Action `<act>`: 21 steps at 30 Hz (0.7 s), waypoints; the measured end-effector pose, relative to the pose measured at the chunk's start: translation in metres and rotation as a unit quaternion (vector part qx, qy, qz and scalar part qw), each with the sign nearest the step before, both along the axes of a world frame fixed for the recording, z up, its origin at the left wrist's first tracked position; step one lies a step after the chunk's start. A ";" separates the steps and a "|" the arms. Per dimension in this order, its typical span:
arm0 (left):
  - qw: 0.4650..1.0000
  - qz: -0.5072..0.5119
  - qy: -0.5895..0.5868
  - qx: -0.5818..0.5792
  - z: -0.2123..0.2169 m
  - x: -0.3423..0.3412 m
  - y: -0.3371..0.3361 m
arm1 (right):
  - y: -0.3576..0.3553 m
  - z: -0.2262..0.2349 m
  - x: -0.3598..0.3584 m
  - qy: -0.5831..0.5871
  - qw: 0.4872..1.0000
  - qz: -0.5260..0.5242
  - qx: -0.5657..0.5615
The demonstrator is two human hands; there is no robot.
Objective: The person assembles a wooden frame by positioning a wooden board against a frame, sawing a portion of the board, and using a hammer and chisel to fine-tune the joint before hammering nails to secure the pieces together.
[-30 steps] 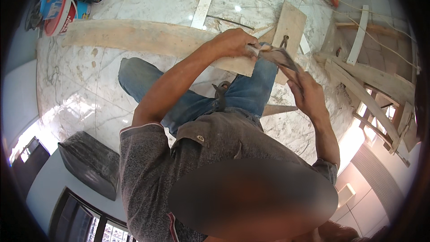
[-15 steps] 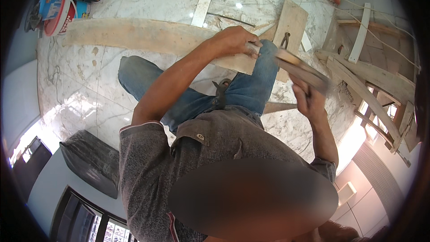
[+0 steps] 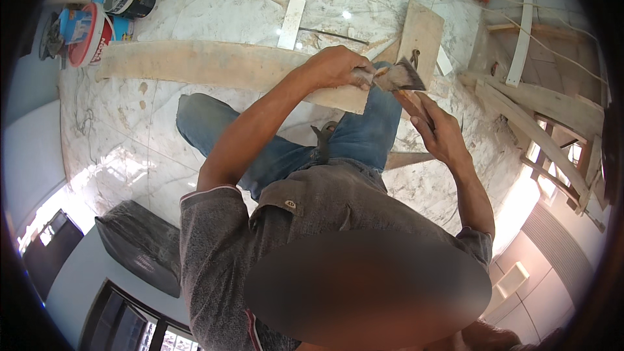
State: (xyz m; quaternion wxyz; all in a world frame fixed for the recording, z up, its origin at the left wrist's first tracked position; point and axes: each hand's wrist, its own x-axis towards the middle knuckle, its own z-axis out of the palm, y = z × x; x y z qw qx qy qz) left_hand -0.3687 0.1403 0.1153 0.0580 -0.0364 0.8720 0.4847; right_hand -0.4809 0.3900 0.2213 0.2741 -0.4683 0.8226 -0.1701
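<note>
My L hand [image 3: 339,66] is closed on a small pale pc [image 3: 363,77], too blurry to ID, by the long board [image 3: 195,64]'s R end, R hand [image 3: 443,131] gripping a wood-handled tool [image 3: 401,78], flared head near L fingertips.

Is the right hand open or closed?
Closed: the right hand is visibly curled around a brown handle.
</note>
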 end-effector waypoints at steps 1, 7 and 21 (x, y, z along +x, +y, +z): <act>1.000 -0.009 0.009 0.002 0.004 -0.003 -0.002 | 0.002 0.002 0.000 -0.023 0.999 -0.030 -0.021; 1.000 0.003 -0.012 -0.003 -0.008 -0.003 -0.005 | 0.003 0.002 -0.001 -0.031 0.998 -0.022 -0.054; 0.993 0.020 -0.008 -0.119 0.016 -0.001 0.014 | 0.009 0.008 -0.004 0.028 0.992 0.052 -0.116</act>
